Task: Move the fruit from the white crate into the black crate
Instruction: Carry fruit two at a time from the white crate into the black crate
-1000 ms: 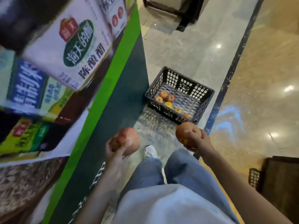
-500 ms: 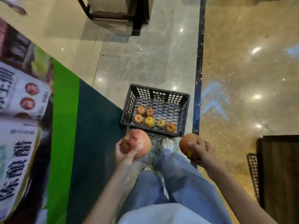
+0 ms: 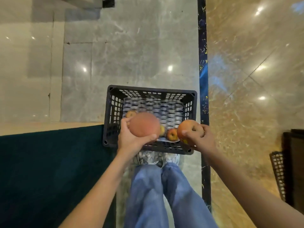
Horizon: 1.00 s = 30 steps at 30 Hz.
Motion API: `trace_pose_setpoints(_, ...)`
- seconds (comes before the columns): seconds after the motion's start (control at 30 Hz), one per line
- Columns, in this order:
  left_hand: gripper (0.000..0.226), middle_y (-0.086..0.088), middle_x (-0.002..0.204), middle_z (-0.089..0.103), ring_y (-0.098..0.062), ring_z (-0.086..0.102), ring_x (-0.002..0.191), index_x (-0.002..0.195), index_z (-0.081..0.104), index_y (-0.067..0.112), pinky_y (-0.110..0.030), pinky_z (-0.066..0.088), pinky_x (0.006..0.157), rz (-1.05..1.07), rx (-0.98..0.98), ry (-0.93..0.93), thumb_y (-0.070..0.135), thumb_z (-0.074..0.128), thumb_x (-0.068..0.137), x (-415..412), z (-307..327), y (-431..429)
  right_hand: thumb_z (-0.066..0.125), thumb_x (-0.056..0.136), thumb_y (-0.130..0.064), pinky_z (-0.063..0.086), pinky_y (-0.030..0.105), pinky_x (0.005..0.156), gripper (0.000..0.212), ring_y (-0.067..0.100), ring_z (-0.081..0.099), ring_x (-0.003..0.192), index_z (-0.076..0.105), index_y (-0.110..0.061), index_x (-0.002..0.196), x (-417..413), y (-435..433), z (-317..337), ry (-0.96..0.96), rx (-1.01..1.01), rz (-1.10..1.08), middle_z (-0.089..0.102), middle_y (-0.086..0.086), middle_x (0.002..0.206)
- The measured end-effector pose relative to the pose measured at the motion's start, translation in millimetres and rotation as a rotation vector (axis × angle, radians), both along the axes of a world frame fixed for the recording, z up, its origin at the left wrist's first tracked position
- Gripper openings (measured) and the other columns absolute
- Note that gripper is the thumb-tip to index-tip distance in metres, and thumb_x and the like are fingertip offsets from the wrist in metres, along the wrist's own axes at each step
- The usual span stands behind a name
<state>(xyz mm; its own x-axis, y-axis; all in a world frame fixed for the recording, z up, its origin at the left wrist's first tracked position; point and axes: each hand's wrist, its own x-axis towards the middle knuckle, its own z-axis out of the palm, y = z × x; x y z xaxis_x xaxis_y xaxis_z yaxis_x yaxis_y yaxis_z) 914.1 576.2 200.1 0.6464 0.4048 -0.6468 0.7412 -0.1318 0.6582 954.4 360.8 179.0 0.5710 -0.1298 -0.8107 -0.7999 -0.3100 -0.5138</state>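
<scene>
The black crate (image 3: 113, 112) stands on the marble floor right in front of my feet. Inside it lie several small fruits, partly hidden by my hands; one reddish apple (image 3: 171, 134) shows between them. My left hand (image 3: 130, 139) is shut on a large reddish round fruit (image 3: 144, 124), held over the crate's near left part. My right hand (image 3: 199, 135) is shut on an orange-red apple (image 3: 185, 129) with a yellow sticker, over the crate's near right corner. The white crate is out of view.
A dark green carpet (image 3: 49, 170) covers the floor to my left, up to the crate's left wall. A dark blue floor strip (image 3: 203, 63) runs along the crate's right side. A dark piece of furniture with a mesh basket (image 3: 279, 171) stands at the right edge.
I have turned and stepped up to the black crate, which is now square in front of me. Both hands, each holding a fruit, have moved forward over the crate's near edge.
</scene>
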Motion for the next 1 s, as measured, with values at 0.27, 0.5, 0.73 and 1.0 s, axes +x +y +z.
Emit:
trace_pose_setpoints(0.27, 0.092, 0.004, 0.116, 0.051, -0.017, 0.052, 0.107, 0.118, 0.036, 0.027, -0.027, 0.039, 0.083, -0.395, 0.231, 0.017, 0.042, 0.09, 0.045, 70.4, -203.7, 17.6, 0.081, 0.066, -0.029, 0.039, 0.03, 0.086, 0.067, 0.016, 0.046, 0.097, 0.045, -0.021, 0.122, 32.8, 34.1, -178.0, -0.051, -0.175, 0.012, 0.047, -0.002, 0.106)
trace_pose_setpoints(0.5, 0.103, -0.015, 0.123, 0.052, -0.035, 0.045, 0.119, 0.133, 0.033, 0.014, -0.041, 0.043, 0.09, -0.898, 0.489, 0.046, 0.05, 0.086, 0.052, 97.9, -332.7, 1.2, 0.08, 0.067, -0.033, 0.038, 0.032, 0.098, 0.083, 0.022, 0.046, 0.112, 0.034, -0.015, 0.134, 45.8, 44.9, -307.4, 0.034, -0.259, 0.025, 0.049, 0.007, 0.122)
trace_pose_setpoints(0.73, 0.118, -0.019, 0.13, 0.052, -0.037, 0.042, 0.126, 0.143, 0.02, 0.007, -0.043, 0.032, 0.104, -0.997, 0.564, 0.129, 0.052, 0.083, 0.054, 94.1, -394.4, -16.9, 0.073, 0.075, -0.04, 0.036, 0.04, 0.108, 0.104, 0.034, 0.038, 0.13, 0.004, -0.018, 0.149, 44.5, 40.5, -369.8, 0.094, -0.367, 0.147, 0.033, 0.017, 0.144)
trace_pose_setpoints(1.0, 0.119, -0.012, 0.12, 0.059, -0.03, 0.05, 0.12, 0.144, 0.018, 0.008, -0.04, 0.017, 0.117, -0.947, 0.619, 0.139, 0.055, 0.082, 0.054, 83.1, -419.1, -26.6, 0.08, 0.067, -0.035, 0.043, 0.04, 0.094, 0.091, 0.034, 0.05, 0.115, 0.026, -0.017, 0.137, 38.5, 31.3, -392.5, 0.037, -0.418, 0.289, 0.05, 0.014, 0.127)
